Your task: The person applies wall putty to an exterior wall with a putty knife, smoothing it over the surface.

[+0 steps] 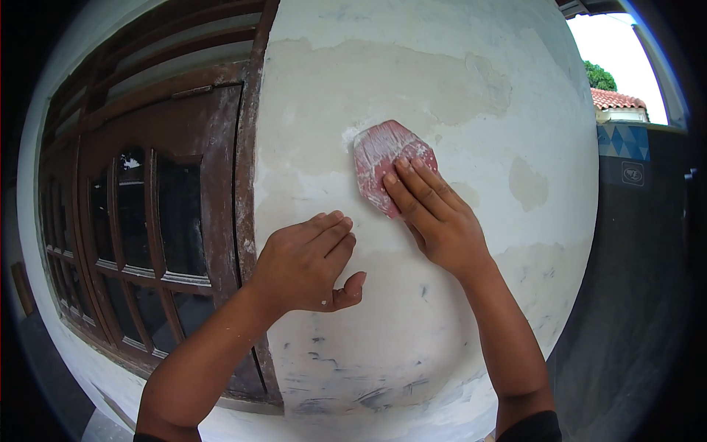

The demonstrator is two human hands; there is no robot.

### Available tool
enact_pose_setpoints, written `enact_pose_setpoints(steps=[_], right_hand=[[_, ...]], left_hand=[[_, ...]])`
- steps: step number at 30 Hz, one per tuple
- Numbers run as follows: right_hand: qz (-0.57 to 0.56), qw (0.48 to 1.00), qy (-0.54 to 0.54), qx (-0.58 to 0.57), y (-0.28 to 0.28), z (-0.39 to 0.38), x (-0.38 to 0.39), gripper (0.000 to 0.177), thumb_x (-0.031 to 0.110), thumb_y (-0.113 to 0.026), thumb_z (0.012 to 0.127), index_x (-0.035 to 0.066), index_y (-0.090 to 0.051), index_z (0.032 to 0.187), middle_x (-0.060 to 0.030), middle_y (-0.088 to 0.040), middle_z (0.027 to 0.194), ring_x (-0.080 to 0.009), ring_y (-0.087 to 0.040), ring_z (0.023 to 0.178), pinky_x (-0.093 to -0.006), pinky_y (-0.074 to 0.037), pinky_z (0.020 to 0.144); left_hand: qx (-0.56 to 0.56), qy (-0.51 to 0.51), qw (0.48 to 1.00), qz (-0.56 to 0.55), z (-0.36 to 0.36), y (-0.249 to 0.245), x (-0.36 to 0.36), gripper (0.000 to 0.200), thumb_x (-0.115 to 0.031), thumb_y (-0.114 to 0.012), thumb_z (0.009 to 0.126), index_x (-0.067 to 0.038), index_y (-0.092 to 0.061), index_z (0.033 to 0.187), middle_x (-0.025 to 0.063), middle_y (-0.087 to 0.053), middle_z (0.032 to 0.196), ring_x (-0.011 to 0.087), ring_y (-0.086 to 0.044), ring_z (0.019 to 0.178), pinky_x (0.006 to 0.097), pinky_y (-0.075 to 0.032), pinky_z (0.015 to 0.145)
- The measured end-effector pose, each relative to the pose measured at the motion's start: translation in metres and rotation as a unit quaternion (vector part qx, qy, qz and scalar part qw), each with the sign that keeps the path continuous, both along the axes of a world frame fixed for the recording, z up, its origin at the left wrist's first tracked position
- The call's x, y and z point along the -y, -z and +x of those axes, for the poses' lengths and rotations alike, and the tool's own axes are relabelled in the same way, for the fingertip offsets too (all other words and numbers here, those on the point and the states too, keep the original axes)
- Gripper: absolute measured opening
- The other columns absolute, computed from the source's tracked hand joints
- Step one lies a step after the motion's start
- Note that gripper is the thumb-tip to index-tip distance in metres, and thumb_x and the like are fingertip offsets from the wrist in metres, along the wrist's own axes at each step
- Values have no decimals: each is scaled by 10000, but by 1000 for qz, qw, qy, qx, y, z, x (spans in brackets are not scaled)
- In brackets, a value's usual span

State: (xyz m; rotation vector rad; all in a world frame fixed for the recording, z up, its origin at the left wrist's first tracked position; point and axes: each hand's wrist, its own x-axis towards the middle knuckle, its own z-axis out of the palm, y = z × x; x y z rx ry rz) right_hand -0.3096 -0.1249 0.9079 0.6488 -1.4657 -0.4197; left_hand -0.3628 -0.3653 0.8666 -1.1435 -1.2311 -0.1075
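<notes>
Woodwork fills the left of my feed: a dark brown window frame with small glass panes, its paint worn and dusted white along the edge where it meets the wall.

Just right of that edge I see the left hand, lower than the other. Its fingers are half curled, folded at the knuckles with the tips against the plaster, and the thumb sticks out underneath. It has hold of nothing. White specks sit on the skin near the thumb.

Up and to the right, near the middle of the wall, lies the sandpaper, a reddish sheet whitened with dust and flat against the plaster, at the edge of a scraped, tan patch. The right hand reaches up to it from below. Its four fingers are straight, close together and laid flat over the lower right part of the sheet, pinning it to the wall. I cannot see that thumb from here. The two hands are apart, not touching.

At the far right the wall ends, and beyond it I make out a tiled roof, a tree and a band of blue triangles.
</notes>
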Motion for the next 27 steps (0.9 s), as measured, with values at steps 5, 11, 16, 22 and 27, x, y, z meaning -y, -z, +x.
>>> enact_pose_setpoints(steps=[5,11,16,22,27], right_hand=[[10,999,27,18,-3,-12,6,483,110,-585,952,129,-613,1433,-67,-602,1454,-237,-544,1383,-393,-491,1126],[-15,998,52,36,37,7,-21,484,119,-596,960,157,-612,1442,-64,-602,1464,-236,-556,1375,-404,-510,1104],[-25,999,27,1,9,6,-8,505,93,-622,940,147,-609,1442,-68,-590,1479,-248,-556,1376,-408,-516,1096],[-13,999,29,16,0,-6,-8,504,80,-628,934,130,-612,1435,-81,-597,1467,-255,-555,1375,-401,-513,1100],[-12,998,36,43,41,13,-26,482,82,-638,927,121,-636,1407,-82,-613,1447,-254,-564,1366,-401,-524,1089]], left_hand=[[-4,-1,1000,-1,1,0,1,356,-294,-715,771,38,-733,899,211,-754,1002,314,-750,1002,396,-621,890],[-2,-2,1000,-3,2,-1,1,365,-294,-706,779,45,-733,910,210,-755,1006,312,-748,1016,397,-618,901],[-2,-6,1000,1,2,1,1,360,-283,-714,755,35,-743,922,198,-760,1018,312,-752,1019,396,-622,896],[2,-7,1000,-2,2,0,1,355,-265,-726,725,22,-749,933,185,-761,1034,312,-755,1019,398,-625,897],[1,-6,1000,1,1,0,1,350,-264,-724,730,20,-747,933,188,-761,1027,313,-756,1015,398,-624,900]])
